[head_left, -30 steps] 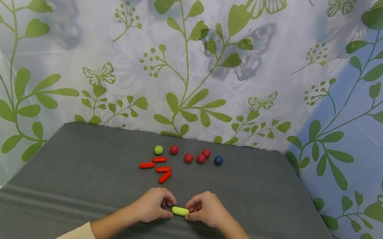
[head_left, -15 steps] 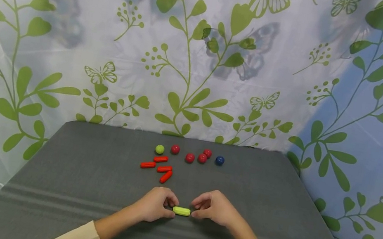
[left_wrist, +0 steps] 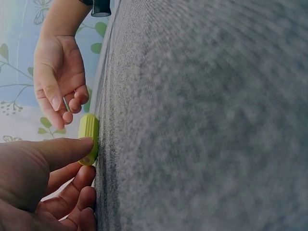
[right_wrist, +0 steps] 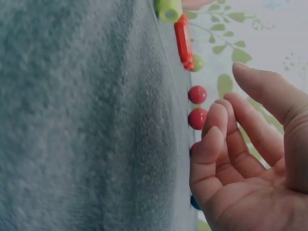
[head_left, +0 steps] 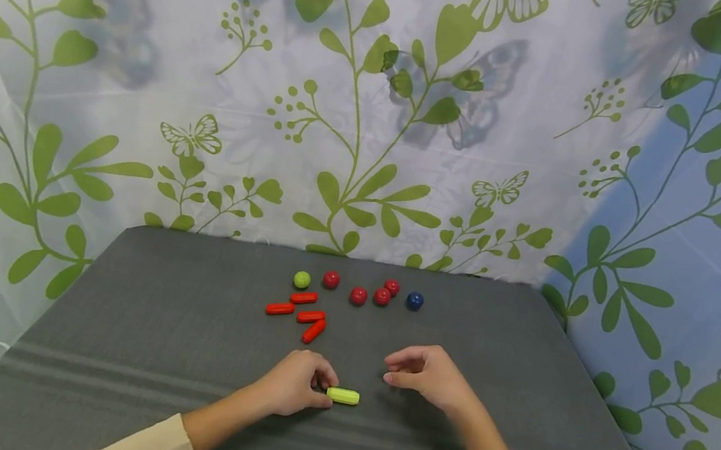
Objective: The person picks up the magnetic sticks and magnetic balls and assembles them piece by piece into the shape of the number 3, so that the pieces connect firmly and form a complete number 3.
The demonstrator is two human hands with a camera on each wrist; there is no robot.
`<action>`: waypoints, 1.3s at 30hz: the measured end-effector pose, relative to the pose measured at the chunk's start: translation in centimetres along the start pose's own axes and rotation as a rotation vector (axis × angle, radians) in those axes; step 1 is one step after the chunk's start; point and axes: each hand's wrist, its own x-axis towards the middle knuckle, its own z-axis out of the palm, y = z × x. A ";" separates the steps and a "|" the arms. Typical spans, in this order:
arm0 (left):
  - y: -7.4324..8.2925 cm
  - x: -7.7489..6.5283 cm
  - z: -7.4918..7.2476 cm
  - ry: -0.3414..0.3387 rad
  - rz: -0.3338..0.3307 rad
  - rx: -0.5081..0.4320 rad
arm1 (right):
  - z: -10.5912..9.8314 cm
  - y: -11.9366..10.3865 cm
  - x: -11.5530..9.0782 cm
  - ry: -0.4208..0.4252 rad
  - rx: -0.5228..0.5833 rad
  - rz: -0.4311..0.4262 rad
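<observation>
A yellow-green ridged tube bead (head_left: pixel 343 396) lies on its side on the grey table, and its end hole shows in the right wrist view. My left hand (head_left: pixel 298 384) pinches its left end; in the left wrist view the thumb (left_wrist: pixel 67 151) overlaps the bead's lower part and the fingers curl beneath. To the right of the bead, apart from it, my right hand (head_left: pixel 431 378) is over the table with loosely bent fingers and a gap between thumb and fingertips. Nothing is between them in the right wrist view.
Several red tube beads (head_left: pixel 280 308) lie beyond the left hand. Farther back sit a green ball (head_left: pixel 301 279), several dark red balls (head_left: pixel 358 296) and a blue ball (head_left: pixel 414 300). A leaf-patterned curtain (head_left: pixel 377 117) hangs behind the grey table (head_left: pixel 106 311).
My right hand has come off the bead's right end and moved right and away from me. The left hand stays at the bead's left end, and the bead stays about where it was.
</observation>
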 end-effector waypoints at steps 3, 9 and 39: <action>0.0 0.0 0.1 -0.002 -0.008 -0.002 | -0.2 0.2 0.0 0.018 0.034 0.018; -0.1 0.0 0.1 -0.007 -0.013 -0.008 | -0.6 0.4 0.2 0.051 0.058 0.011; 0.4 -0.2 0.0 -0.035 -0.022 -0.018 | -3.4 3.2 3.9 0.370 0.020 -0.036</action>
